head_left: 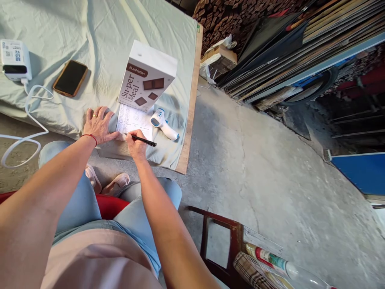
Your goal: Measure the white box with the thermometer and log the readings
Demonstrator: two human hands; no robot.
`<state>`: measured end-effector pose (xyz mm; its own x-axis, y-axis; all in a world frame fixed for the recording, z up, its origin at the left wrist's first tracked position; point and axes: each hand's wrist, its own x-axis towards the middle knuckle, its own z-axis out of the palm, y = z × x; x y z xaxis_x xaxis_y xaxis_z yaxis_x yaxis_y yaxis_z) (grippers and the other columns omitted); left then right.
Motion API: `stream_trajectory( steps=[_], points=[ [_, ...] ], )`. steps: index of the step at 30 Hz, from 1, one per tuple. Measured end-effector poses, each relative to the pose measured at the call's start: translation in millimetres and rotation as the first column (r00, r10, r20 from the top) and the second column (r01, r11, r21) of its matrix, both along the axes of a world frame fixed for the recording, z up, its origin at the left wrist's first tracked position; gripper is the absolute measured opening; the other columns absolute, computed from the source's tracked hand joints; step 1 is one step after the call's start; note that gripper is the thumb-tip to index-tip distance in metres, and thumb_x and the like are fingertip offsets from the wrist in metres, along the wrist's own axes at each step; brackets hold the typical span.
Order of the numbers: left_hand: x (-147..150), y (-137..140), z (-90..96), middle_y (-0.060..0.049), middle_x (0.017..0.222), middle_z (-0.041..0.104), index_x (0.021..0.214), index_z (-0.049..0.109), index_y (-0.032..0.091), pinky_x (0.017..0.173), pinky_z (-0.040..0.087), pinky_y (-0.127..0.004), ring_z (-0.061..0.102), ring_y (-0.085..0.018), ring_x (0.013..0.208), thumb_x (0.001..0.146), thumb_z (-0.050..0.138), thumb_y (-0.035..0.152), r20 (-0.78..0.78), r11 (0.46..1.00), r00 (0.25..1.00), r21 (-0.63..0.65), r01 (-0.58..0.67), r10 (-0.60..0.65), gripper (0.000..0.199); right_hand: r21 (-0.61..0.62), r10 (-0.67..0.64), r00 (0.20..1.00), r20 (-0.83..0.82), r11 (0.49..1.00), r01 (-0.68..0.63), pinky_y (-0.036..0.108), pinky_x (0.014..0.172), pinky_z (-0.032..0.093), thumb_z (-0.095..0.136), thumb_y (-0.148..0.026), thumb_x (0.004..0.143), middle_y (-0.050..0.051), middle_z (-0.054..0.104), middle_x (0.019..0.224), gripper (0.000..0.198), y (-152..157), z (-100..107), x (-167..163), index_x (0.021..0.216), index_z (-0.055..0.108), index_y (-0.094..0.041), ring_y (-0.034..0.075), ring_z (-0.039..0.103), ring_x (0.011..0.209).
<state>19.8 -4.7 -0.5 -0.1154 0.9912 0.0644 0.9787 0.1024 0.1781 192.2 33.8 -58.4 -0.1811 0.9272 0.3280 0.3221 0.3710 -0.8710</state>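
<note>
My right hand [136, 145] grips a black pen [143, 140] at the lower edge of a printed sheet of paper [136, 120]. Beside the sheet's left edge, my left hand [99, 125] lies flat on the cloth with its fingers spread, the thumb reaching toward the paper. A white NutriMotion box [147, 78] stands upright at the far end of the sheet and hides part of it. Just right of the paper rests a white and blue infrared thermometer [164, 123]. The pen's tip is too small to make out.
A pale cloth [102, 24] covers the table, with its wooden edge [192, 92] bare on the right. A phone [70, 78] and a white device [15, 60] with a white cable [31, 116] are at left. A dark wooden chair [236, 233] stands behind on the right.
</note>
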Motion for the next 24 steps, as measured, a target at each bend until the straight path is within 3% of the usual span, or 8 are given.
stream_trajectory(
  steps=[24],
  points=[
    [0.5, -1.1, 1.0, -0.016, 0.151, 0.033, 0.143, 0.043, 0.020, 0.118, 0.007, -0.051, 0.025, -0.032, 0.143, 0.080, 0.055, 0.059, 0.010, 1.000, 1.000, 0.004, -0.001, 0.000, 0.075, 0.026, -0.021, 1.000, -0.019, 0.999, 0.022, 0.022, 0.065, 0.042, 0.048, -0.046, 0.082, 0.002, 0.055, 0.069, 0.032, 1.3, -3.5, 0.5, 0.073, 0.052, -0.016, 0.010, 0.048, 0.065]
  ],
)
